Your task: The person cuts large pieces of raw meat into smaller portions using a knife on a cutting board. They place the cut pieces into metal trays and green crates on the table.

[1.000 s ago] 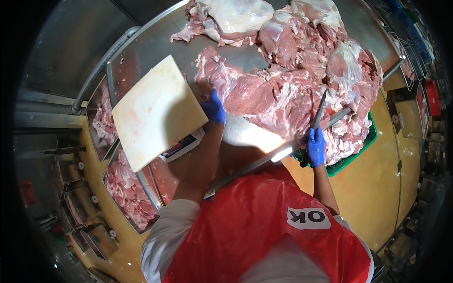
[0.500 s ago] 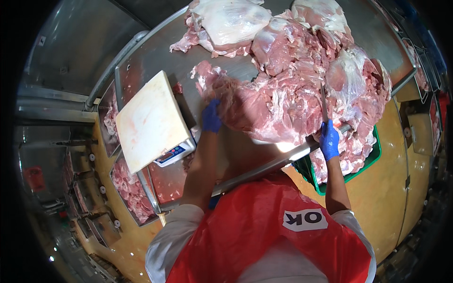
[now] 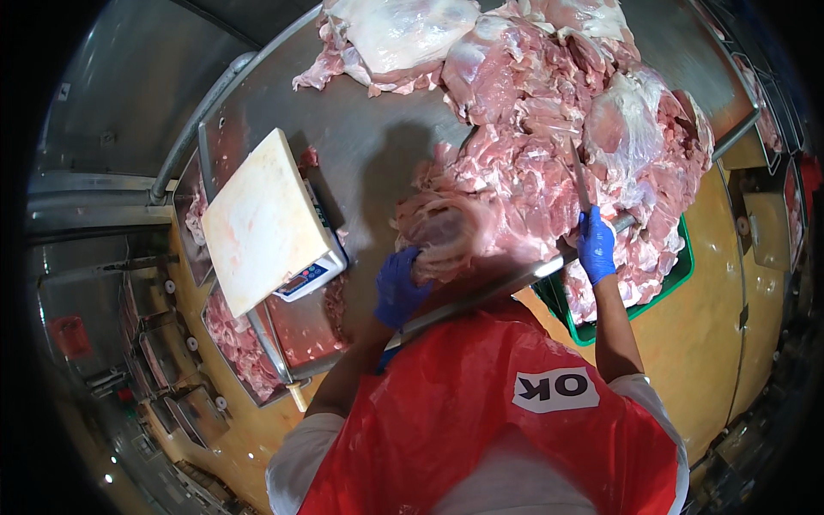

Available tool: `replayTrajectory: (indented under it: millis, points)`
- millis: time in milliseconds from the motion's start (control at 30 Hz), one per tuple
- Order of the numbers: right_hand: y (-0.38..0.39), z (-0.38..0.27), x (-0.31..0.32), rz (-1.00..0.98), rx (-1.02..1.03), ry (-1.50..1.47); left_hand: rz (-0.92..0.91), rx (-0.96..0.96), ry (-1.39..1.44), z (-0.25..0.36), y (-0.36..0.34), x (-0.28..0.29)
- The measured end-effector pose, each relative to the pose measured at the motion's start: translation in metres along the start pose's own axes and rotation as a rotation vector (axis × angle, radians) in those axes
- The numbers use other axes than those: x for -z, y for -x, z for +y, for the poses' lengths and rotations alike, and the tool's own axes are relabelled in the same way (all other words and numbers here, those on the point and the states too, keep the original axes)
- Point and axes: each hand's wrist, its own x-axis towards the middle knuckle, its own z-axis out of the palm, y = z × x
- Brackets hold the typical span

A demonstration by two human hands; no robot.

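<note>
My left hand [image 3: 401, 287], in a blue glove, is closed on the near left edge of a raw piece of meat [image 3: 438, 227] close to the table's front edge. The meat is slightly blurred, and the fingertips are partly hidden by it. In my right hand [image 3: 596, 246], also blue-gloved, is a knife [image 3: 579, 176]. Its blade points away from me, over the heap of pink raw meat [image 3: 524, 172]. Beyond my hands lies a large slab with a pale, whitish surface [image 3: 412, 34].
A scale [image 3: 313, 279] topped by a white board [image 3: 257, 223] stands left on the metal table [image 3: 360, 120]. Below the table's front right edge is a green crate [image 3: 678, 287] of meat. Metal trays of meat [image 3: 245, 352] sit lower left, beside a pale-handled tool [image 3: 298, 396].
My left hand has come toward me and slightly right, drawing the meat's left end inward from the table's middle. My right hand with the knife has barely moved.
</note>
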Motion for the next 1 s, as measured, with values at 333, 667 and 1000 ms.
replayTrajectory:
  millis: [333,667,1000]
  points:
    - [0.008,-0.012,0.004,0.038,0.018,0.049,0.226,0.658,0.624,-0.042,0.120,-0.032]
    - [0.042,-0.093,-0.006,-0.007,-0.125,0.046,-0.267,-0.152,0.172,-0.006,-0.073,0.019]
    - [0.068,-0.139,-0.004,-0.165,-0.057,-0.201,-0.853,0.016,-0.130,-0.105,-0.191,-0.113]
